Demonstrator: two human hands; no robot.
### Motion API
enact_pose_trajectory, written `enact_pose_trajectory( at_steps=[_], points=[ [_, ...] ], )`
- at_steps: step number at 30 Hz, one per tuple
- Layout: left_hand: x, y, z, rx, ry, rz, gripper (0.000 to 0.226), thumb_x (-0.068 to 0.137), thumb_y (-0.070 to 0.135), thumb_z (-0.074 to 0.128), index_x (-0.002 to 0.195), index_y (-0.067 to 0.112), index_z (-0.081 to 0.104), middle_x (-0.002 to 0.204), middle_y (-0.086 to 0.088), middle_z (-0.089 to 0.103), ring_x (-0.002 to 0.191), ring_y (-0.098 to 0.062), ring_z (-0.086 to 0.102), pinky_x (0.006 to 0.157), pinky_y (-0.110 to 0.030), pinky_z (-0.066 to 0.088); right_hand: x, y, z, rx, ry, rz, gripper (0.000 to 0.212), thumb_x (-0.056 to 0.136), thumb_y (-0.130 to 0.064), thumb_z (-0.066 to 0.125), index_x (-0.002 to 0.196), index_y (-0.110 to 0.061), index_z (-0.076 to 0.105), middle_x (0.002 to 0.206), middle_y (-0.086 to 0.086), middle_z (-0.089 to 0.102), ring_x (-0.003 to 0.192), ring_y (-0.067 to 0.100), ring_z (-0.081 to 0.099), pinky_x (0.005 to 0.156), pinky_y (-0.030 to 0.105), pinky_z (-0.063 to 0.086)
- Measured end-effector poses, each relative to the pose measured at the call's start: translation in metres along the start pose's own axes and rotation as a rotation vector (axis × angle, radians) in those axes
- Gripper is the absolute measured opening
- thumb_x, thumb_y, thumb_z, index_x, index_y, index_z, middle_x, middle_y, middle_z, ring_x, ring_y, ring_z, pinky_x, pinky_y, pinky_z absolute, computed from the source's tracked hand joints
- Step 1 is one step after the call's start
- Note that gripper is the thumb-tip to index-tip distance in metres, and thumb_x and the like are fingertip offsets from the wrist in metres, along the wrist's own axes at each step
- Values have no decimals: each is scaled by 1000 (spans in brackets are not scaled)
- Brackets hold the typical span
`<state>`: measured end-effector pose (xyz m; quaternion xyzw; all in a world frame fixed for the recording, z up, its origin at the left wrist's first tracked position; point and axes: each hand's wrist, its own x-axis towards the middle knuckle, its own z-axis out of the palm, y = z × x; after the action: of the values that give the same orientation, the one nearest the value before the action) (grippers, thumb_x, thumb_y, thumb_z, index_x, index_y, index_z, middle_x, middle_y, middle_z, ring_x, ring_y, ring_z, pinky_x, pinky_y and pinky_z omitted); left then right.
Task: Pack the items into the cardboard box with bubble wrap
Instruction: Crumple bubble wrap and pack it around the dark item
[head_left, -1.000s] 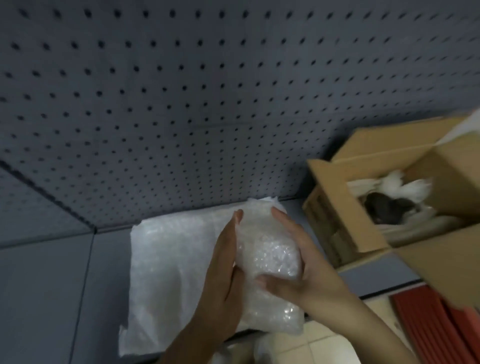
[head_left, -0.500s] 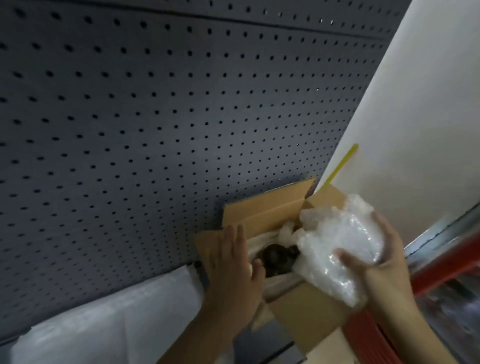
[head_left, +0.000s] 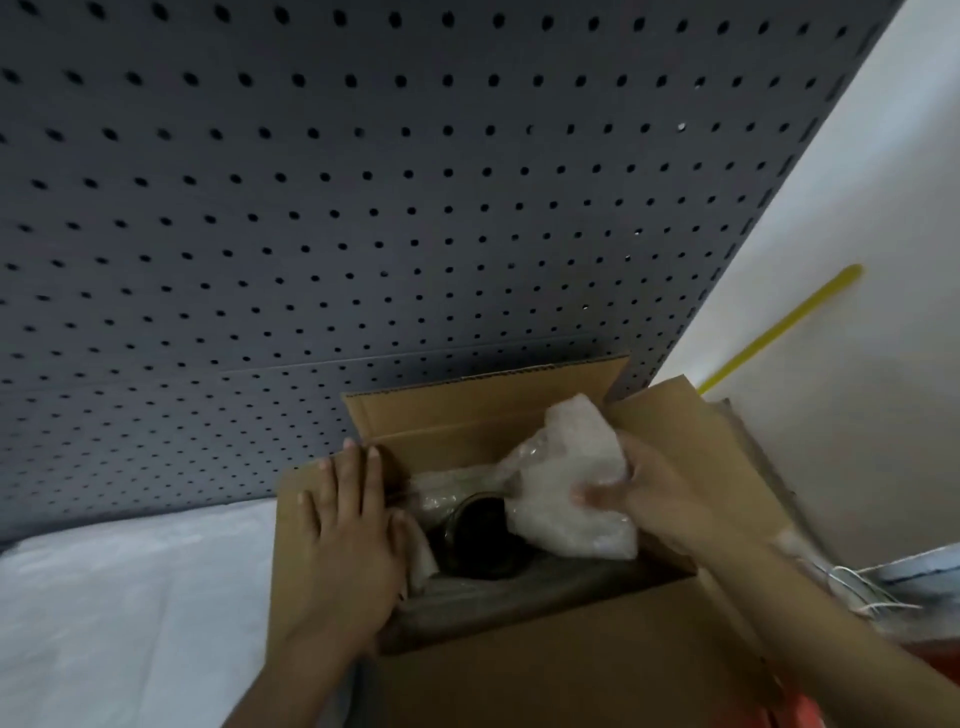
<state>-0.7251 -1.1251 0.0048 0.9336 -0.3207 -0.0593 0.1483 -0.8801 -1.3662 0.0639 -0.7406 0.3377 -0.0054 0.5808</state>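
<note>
The right hand (head_left: 654, 499) grips a bundle (head_left: 566, 488) of bubble wrap, thumb pressed into its near face and fingers wrapped round the far side, so the grasp is closed on the bundle. The bundle sits at the mouth of the box (head_left: 519, 670), over the right half of the opening, its lower corner already below the rim and its top poking above the rear flap. The left hand (head_left: 348, 545) lies flat and spread on the box's left flap, fingers reaching the inner edge, pinning the flap open and holding nothing.

Inside, a dark round jar (head_left: 483, 540) lies among more wrap, just left of the bundle and seemingly touching it; what the jar is made of is hard to tell. A sheet (head_left: 130, 597) of wrap lies on the bench to the left, under a pegboard (head_left: 363, 182).

The bundle looks soft and springy outside and probably light, yet whatever is wrapped in it is hidden and may be fragile. The film is likely slippery, so a broad hold across the middle, as now, seems safer than a pinch at a loose corner, which could unroll. It should be lowered into the free space beside the jar, not dropped on it
</note>
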Motion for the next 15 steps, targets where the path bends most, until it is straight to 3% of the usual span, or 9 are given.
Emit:
enact_pose_trajectory(
  at_steps=[4, 6, 11, 13, 15],
  points=[
    [0, 4, -1, -54, 32, -28, 66, 92, 42, 21, 152, 18, 6, 160, -3, -1, 147, -22, -4, 118, -44, 4, 19, 5, -11, -267, -299, 42, 58, 71, -20, 78, 124, -20, 56, 117, -2, 65, 109, 15, 62, 95, 33, 51],
    [-2, 4, 0, -70, 58, -24, 65, 92, 41, 25, 152, 19, 10, 161, -2, 4, 147, -22, 2, 118, -43, 6, 24, 0, -10, -528, -376, 22, 59, 76, -19, 75, 130, -22, 52, 123, -2, 62, 114, 17, 59, 99, 32, 47],
    [-1, 0, 2, -120, 65, -24, 62, 95, 39, 29, 152, 23, 10, 160, 0, 5, 147, -20, 3, 119, -41, 5, 23, -11, -6, -1019, -292, -193, 63, 90, -28, 60, 145, -24, 30, 130, 3, 55, 115, 23, 55, 89, 27, 41],
    [-2, 1, 2, -138, 74, -20, 60, 100, 33, 36, 152, 23, 9, 160, 1, 4, 147, -19, 1, 119, -40, 4, 22, -6, -11, -1151, -256, -299, 67, 93, -28, 53, 149, -31, 17, 142, -3, 42, 121, 23, 51, 93, 27, 43],
    [-3, 1, 2, -153, 78, -22, 62, 99, 29, 42, 152, 24, 9, 160, 2, 3, 147, -19, 0, 119, -40, 3, 22, 8, -19, -1197, -257, -504, 69, 91, -16, 53, 146, -38, 17, 151, -13, 23, 122, 23, 51, 89, 32, 51]
  ],
)
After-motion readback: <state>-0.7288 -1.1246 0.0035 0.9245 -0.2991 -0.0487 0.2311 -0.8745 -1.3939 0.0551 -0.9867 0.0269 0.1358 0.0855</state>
